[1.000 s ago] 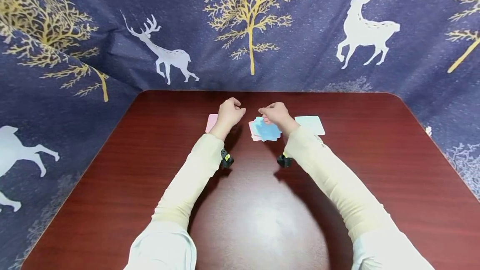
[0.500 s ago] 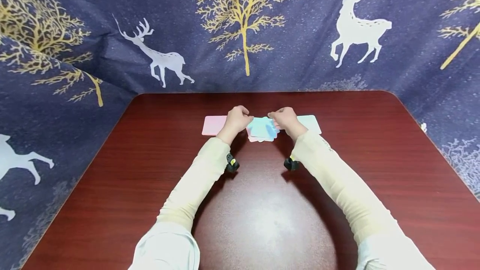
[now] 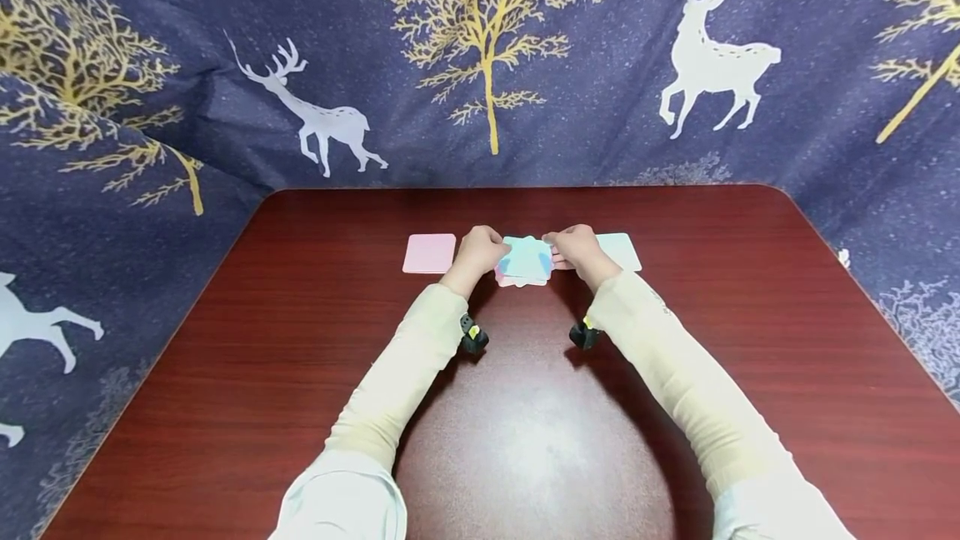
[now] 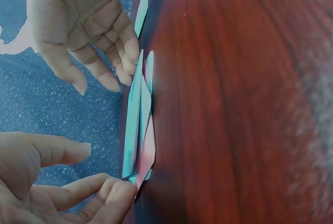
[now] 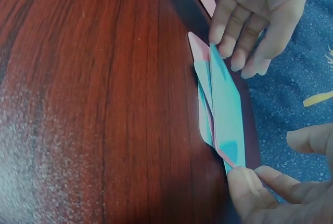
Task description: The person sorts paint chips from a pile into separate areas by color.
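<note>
A small pile of cards [image 3: 523, 261], light blue and pink, lies on the table between my two hands. Its edges are uneven, with pink corners sticking out beneath a light blue top card [image 5: 227, 112]. My left hand [image 3: 481, 252] pinches the pile's left end, thumb and fingertips bunched at the corner in the left wrist view. At the right end, my right hand [image 3: 576, 247] pinches the opposite corner between thumb and finger. Its remaining fingers spread loosely. In the left wrist view, a pink card [image 4: 147, 154] slants out below the blue ones.
A pink stack of cards [image 3: 429, 253] lies left of the left hand, and a pale blue-green card [image 3: 618, 251] lies right of the right hand. The dark red wooden table [image 3: 337, 332] ends at a blue cloth [image 3: 420, 148] with deer and trees.
The left hand has moved right onto the pile's left end, uncovering the pink stack. The right hand has shifted slightly right. A paler blue card face now shows on top of the pile.
</note>
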`<act>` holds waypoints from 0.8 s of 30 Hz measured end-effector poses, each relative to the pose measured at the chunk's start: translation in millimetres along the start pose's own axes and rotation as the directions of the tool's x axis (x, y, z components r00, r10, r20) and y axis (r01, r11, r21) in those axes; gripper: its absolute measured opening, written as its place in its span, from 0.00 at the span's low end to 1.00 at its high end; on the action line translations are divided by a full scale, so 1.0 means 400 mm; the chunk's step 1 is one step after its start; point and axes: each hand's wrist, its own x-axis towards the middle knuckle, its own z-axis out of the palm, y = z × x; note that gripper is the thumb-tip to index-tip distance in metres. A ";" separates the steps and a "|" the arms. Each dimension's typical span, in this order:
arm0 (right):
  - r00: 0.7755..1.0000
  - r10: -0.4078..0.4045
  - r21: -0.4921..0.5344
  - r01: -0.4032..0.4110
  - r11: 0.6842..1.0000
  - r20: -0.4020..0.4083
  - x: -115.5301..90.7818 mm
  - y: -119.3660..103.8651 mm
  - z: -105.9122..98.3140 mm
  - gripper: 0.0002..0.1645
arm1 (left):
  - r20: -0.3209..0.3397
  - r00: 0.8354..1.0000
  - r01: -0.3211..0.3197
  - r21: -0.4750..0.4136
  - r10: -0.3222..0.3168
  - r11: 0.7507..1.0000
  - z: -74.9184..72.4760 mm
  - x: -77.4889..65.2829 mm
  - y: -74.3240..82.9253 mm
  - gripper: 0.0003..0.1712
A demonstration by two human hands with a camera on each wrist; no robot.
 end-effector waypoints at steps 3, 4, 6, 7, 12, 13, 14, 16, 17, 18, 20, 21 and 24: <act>1.000 0.005 0.003 -0.005 1.000 0.011 0.004 0.001 0.001 0.28 | -0.002 1.000 0.005 0.009 -0.005 1.000 0.009 0.005 -0.004 0.18; 1.000 0.007 0.001 -0.007 1.000 0.013 0.004 0.002 0.001 0.28 | 0.002 1.000 0.006 0.007 -0.006 1.000 0.011 0.006 -0.006 0.19; 1.000 0.013 0.006 -0.013 1.000 0.010 0.005 0.002 0.000 0.28 | 0.003 1.000 0.004 0.012 -0.004 1.000 0.016 0.009 -0.010 0.19; 1.000 0.016 0.012 -0.016 1.000 0.009 0.005 0.002 0.000 0.28 | 0.000 1.000 0.003 0.018 -0.003 1.000 0.018 0.010 -0.012 0.20; 1.000 0.027 0.035 -0.027 0.999 -0.001 0.001 0.001 0.003 0.28 | -0.015 1.000 0.016 0.031 -0.015 0.999 0.019 0.009 -0.014 0.09; 1.000 0.029 0.040 -0.028 0.999 -0.004 0.001 0.001 0.004 0.27 | -0.018 1.000 0.018 0.038 -0.018 0.999 0.019 0.009 -0.013 0.08; 1.000 0.028 0.039 -0.028 0.999 -0.008 0.001 0.000 0.006 0.27 | -0.020 1.000 0.020 0.043 -0.020 0.999 0.018 0.009 -0.012 0.11; 0.999 0.031 0.043 -0.030 0.999 -0.019 0.002 0.000 0.008 0.26 | -0.014 1.000 0.027 0.047 -0.026 0.999 0.017 0.010 -0.009 0.17; 0.999 0.030 0.043 -0.029 0.999 -0.026 0.002 0.000 0.009 0.26 | -0.011 1.000 0.028 0.051 -0.027 0.998 0.017 0.011 -0.009 0.18; 0.999 0.030 0.043 -0.029 0.999 -0.032 0.002 -0.001 0.010 0.26 | -0.010 1.000 0.028 0.049 -0.028 0.998 0.017 0.011 -0.009 0.18; 0.998 0.036 0.051 -0.034 0.998 -0.044 0.002 -0.001 0.011 0.24 | -0.017 1.000 0.025 0.051 -0.024 0.998 0.019 0.011 -0.010 0.14; 0.998 0.042 0.058 -0.039 0.998 -0.050 0.001 -0.001 0.011 0.24 | -0.017 1.000 0.023 0.051 -0.022 0.998 0.020 0.010 -0.012 0.12; 0.997 0.055 0.085 -0.050 0.995 -0.056 0.000 -0.003 0.010 0.22 | -0.015 1.000 0.014 0.041 -0.013 0.999 0.023 0.010 -0.015 0.12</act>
